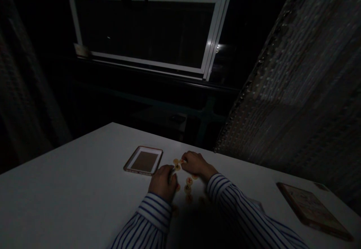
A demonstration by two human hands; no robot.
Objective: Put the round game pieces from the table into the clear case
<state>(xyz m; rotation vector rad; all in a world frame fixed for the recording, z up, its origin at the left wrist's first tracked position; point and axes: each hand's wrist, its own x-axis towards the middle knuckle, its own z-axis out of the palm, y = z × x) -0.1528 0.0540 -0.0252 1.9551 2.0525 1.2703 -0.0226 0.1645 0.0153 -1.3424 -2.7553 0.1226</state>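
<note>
Several round, pale yellow xiangqi pieces with red or black characters lie on the white table [93, 189] between and around my hands. My right hand [196, 163] is closed, its fingertips on a red-marked xiangqi piece [182, 161] at the far end of the group. Just left of that are a plain-looking piece [176, 161] and a black-marked piece [177, 167]. My left hand [162, 183] rests with fingers curled beside the pieces; what it holds, if anything, is hidden. Nearer me, a red-marked piece [189, 181] and a black-marked piece [187, 189] lie in a column.
A shallow open box [138, 171] with a brown inside lies left of my hands. At the right is a flat box or lid [316, 207] with a printed top. Behind the table are a dark window [146, 31] and a hanging curtain [296, 91]. The light is dim.
</note>
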